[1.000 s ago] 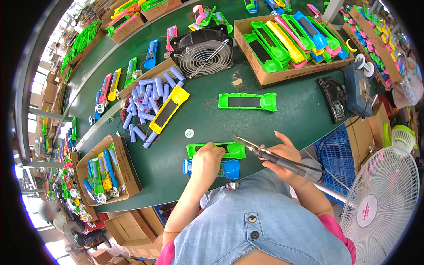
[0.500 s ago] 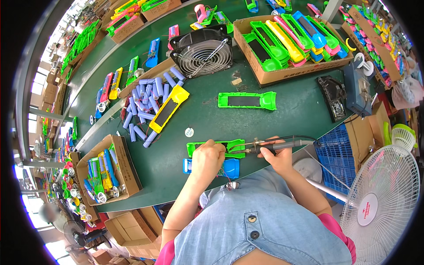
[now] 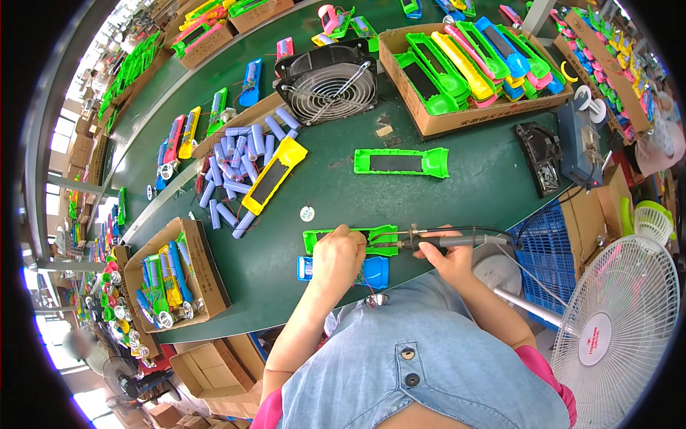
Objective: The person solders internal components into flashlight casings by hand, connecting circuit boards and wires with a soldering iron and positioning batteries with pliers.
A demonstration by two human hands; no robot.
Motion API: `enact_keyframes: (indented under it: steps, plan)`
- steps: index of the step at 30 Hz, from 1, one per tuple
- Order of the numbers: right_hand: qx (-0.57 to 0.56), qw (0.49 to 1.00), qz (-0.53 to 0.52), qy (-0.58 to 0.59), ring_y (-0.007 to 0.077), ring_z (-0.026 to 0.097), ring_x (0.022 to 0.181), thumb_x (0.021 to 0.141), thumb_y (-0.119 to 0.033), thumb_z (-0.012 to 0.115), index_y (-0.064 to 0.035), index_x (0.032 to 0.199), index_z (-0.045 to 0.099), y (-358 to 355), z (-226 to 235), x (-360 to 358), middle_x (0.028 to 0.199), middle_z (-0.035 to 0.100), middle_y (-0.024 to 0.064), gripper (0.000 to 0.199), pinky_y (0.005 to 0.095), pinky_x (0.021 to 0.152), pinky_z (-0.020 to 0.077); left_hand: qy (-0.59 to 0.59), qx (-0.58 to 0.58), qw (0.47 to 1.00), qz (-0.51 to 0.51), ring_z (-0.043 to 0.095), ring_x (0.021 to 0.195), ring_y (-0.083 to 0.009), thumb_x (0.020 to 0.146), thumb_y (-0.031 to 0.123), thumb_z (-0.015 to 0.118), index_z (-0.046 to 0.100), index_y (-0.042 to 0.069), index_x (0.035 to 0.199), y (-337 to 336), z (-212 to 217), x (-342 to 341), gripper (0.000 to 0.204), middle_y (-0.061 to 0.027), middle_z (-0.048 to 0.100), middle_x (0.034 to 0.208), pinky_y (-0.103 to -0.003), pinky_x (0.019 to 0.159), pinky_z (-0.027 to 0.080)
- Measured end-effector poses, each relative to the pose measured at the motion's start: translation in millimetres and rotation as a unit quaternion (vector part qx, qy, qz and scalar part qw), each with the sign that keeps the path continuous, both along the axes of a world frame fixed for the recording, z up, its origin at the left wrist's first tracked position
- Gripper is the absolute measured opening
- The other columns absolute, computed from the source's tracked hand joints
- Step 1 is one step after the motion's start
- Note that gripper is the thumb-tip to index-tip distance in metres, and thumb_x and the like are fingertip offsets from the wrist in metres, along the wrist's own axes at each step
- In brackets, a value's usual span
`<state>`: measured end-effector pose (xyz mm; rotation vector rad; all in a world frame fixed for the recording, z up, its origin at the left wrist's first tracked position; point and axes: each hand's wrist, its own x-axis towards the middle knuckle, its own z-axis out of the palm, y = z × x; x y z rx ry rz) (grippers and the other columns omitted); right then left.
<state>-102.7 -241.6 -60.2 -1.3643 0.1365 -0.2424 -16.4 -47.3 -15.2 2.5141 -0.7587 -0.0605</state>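
Observation:
My right hand (image 3: 449, 256) is wrapped round a soldering iron (image 3: 451, 241) with a thin metal guide tube along it. The iron's tip reaches into a green plastic housing (image 3: 387, 247) at the table's near edge. My left hand (image 3: 340, 256) is closed in a pinch over the middle of that housing, and what its fingertips hold is hidden. Just nearer to me, partly under my left hand, lies a blue housing (image 3: 376, 272) with wires. A small round reflector (image 3: 375, 301) hangs by the table edge below it.
Purple cylindrical batteries (image 3: 232, 159) are heaped to the left, a yellow housing (image 3: 274, 176) against them. Farther off lie a green housing (image 3: 400, 163), a metal fan (image 3: 329, 87) and a carton of housings (image 3: 493, 118). A soldering station (image 3: 579, 146) stands right, a carton (image 3: 207, 286) left.
My right hand and the soldering iron have shifted very slightly; the iron's cable has swung a little lower. My left hand stays in its pinch over the green housing.

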Motion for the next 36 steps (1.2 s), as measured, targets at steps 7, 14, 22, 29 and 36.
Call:
enact_keyframes:
  steps: [7,14,22,29,36]
  plan:
    - [-0.074,0.991,0.01,-0.108,0.0238,0.066,0.078,0.079,0.002,0.063,0.0036,0.101,0.055,5.1,19.6,-13.1,0.1,0.061,0.0161,0.023,0.0302,0.069,0.0547,-0.003,0.02,1.0,0.005,0.059,0.062,-0.0272,0.068,0.005,0.061,0.064,0.007,0.071,0.6,0.7,-1.0,0.005,-0.009,0.057,0.07,-0.036,0.057,0.047]
    - [-0.259,0.948,0.173,-0.067,0.0287,0.056,0.106,0.067,-0.027,0.077,-0.0021,0.125,0.038,27.4,9.7,-1.2,0.109,0.059,0.0151,0.074,0.0492,0.11,0.0105,0.005,0.023,1.0,0.009,0.059,0.063,-0.0286,0.066,0.005,0.062,0.063,0.006,0.073,-2.2,2.9,-2.1,0.007,-0.0101,0.057,0.072,-0.038,0.059,0.047]
    - [-0.263,0.945,0.169,-0.099,0.0361,0.045,0.117,0.069,-0.027,0.075,-0.0037,0.128,0.035,30.4,4.4,-0.4,0.12,0.053,0.0158,0.075,0.0496,0.109,0.016,-0.011,0.039,0.999,0.008,0.058,0.063,-0.0288,0.067,0.005,0.062,0.061,0.005,0.068,-4.2,7.0,-3.7,0.002,-0.0118,0.053,0.067,-0.038,0.058,0.048]
    - [-0.283,0.94,0.179,-0.07,0.0396,0.042,0.119,0.068,-0.03,0.076,-0.0049,0.128,0.036,30.3,-3.5,-0.8,0.118,0.053,0.0164,0.077,0.0478,0.108,0.0218,0.01,0.052,0.999,0.004,0.059,0.066,-0.0291,0.067,0.005,0.061,0.065,0.006,0.077,-2.3,5.3,-2.6,0.011,-0.0109,0.056,0.073,-0.039,0.06,0.047]
    - [-0.248,0.951,0.163,-0.081,0.0406,0.038,0.122,0.068,-0.031,0.076,-0.0045,0.128,0.036,31.4,-0.6,-1.2,0.117,0.054,0.0175,0.077,0.0466,0.107,0.0231,0.006,0.048,0.999,0.004,0.059,0.067,-0.0295,0.07,0.006,0.061,0.066,0.006,0.077,0.5,8.0,-3.9,0.009,-0.0111,0.056,0.072,-0.038,0.061,0.047]
